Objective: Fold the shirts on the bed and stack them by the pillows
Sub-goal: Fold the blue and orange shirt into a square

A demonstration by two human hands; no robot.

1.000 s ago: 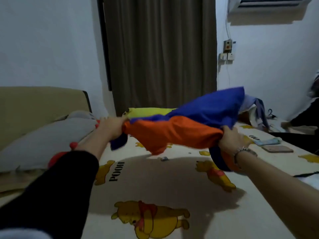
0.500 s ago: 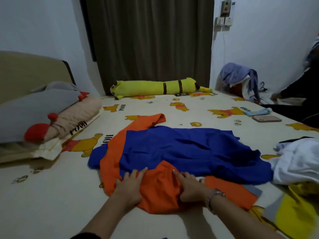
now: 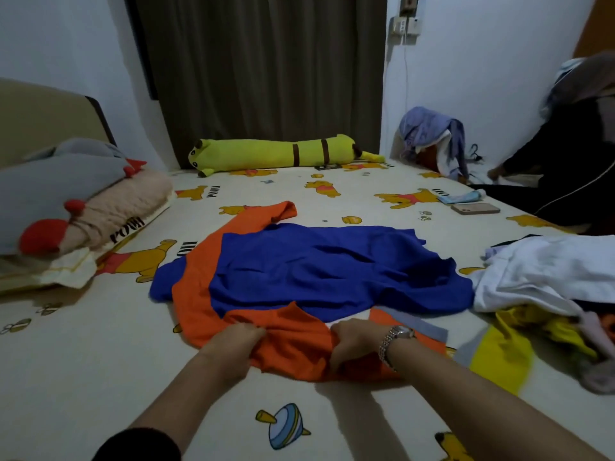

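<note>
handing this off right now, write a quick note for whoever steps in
Left hand and right hand both grip the near orange hem of the blue and orange shirt, which lies spread flat mid-bed, not yet folded.
The pile of unfolded clothes sits at the right.
No folded stack shows by the pillows at the left.
Left to do: fold this shirt, then the pile, and stack them all beside the pillows.

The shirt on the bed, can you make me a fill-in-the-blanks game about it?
1. Both hands, the left hand and the right hand, grip the ____ part of the shirt.
2. The wristwatch is on the ____ wrist.
3. The long plush toy by the curtain is ____.

Missing words: orange; right; yellow
</note>
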